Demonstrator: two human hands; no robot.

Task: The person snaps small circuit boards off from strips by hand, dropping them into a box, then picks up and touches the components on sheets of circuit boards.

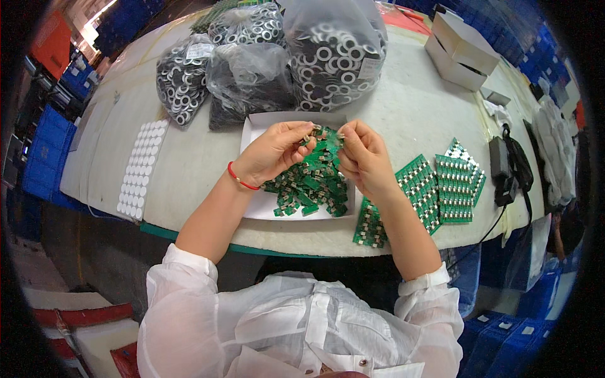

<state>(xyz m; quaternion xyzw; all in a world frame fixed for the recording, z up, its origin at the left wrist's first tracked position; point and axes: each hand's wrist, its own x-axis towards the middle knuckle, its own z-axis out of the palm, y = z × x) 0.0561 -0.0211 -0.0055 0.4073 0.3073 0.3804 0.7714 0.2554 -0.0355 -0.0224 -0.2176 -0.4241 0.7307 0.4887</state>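
My left hand (277, 152) and my right hand (368, 157) are raised over a shallow white box (256, 128). Fingertips of both pinch a small green circuit board piece (326, 133) from its two ends. Its exact outline blends into the green behind it. Below lies a heap of small green circuit boards (310, 183) with metal parts, loose in the box. To the right of the box are several larger green board panels (454, 188) with rows of metal parts; my right forearm partly covers the nearest panel (370, 225).
Clear bags of ring-shaped parts (334, 63) and a dark-filled bag (249, 82) stand behind the box. A sheet of white round stickers (142, 170) lies left. Far right are a white carton (460, 50) and a black adapter (502, 170) with cable. Blue crates (49, 148) flank the table.
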